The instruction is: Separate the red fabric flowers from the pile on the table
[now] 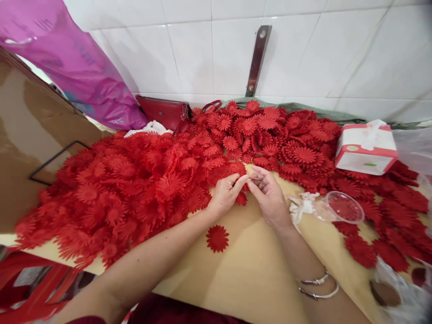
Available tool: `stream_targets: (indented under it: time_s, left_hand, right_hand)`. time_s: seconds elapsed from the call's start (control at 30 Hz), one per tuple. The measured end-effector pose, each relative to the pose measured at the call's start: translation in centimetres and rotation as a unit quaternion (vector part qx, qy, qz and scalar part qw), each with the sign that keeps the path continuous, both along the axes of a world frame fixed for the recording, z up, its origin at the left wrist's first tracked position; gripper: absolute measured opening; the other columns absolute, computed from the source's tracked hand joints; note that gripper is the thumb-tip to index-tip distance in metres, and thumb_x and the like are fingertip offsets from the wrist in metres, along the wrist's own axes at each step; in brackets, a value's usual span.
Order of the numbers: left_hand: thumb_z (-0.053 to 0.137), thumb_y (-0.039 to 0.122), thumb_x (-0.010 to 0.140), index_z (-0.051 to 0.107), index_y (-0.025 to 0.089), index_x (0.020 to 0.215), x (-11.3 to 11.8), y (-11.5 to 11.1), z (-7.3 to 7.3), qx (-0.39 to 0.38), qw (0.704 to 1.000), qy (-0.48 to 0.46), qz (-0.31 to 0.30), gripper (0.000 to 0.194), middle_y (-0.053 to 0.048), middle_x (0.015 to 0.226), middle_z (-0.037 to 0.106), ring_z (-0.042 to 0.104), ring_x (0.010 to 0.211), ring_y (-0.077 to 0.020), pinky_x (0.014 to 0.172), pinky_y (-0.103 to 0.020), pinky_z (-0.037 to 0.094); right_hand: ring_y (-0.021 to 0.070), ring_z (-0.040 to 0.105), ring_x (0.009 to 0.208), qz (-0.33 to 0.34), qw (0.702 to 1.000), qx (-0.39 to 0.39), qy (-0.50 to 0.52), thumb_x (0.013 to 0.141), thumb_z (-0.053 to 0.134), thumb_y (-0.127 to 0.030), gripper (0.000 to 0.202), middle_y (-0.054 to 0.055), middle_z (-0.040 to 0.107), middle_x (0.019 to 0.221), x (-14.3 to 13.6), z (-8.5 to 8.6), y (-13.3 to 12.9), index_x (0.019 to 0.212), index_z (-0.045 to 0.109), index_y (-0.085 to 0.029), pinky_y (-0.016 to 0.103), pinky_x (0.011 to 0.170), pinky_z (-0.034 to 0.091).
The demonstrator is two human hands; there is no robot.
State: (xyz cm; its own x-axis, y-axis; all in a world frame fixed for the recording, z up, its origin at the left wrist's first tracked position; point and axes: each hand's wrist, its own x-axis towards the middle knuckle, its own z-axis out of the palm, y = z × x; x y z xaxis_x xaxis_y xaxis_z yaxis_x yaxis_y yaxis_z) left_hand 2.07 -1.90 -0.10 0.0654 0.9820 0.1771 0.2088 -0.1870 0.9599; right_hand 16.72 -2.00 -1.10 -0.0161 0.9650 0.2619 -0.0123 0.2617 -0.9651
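Observation:
My left hand [223,194] and my right hand [270,198] meet over the table in front of the heap, their fingertips almost touching. The right fingers pinch a thin, pale strand [255,179], which may be a thread or wire. The left thumb and fingers are pressed together; what lies between them is hidden. Red petals [238,168] show just behind the left hand, but I cannot tell whether it grips them. A single red flower cutout [217,238] lies flat below the hands. To their left spreads a large pile of red flower cutouts [162,184].
More red flowers [270,135] are heaped against the tiled wall. On the right are a tissue box [367,148], a clear plastic tub [344,208], crumpled tissue [303,206] and a plastic bag [401,292]. A cardboard box [40,135] and red purse [164,112] stand left.

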Motion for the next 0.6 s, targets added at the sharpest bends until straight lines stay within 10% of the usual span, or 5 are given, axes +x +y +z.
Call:
stream_targets:
  time_s: [0.4,0.6]
  left_hand:
    - [0.052,0.053,0.099,0.054,0.018,0.073,-4.1,-4.3,0.8,0.004,0.998,0.045,-0.051,0.043,0.004,0.068,0.045,0.041,0.064,-0.0108,0.061,-0.023,0.034]
    - [0.058,0.048,0.097,0.060,0.017,0.086,-5.4,-4.5,0.4,-0.028,0.997,0.017,-0.071,0.033,0.002,0.075,0.057,0.049,0.069,-0.0117,0.068,-0.023,0.039]
  right_hand:
    - [0.0176,0.064,0.091,0.122,0.986,0.069,-0.087,0.095,0.063,-0.042,0.021,0.004,0.068,0.095,-1.8,0.4,-1.6,0.090,0.066,-0.021,0.034,0.087,0.053]
    - [0.0176,0.060,0.084,0.056,0.997,-0.003,-0.048,0.096,0.058,-0.049,0.028,0.002,0.065,0.087,-2.8,-0.1,-2.2,0.092,0.062,-0.022,0.031,0.080,0.053]
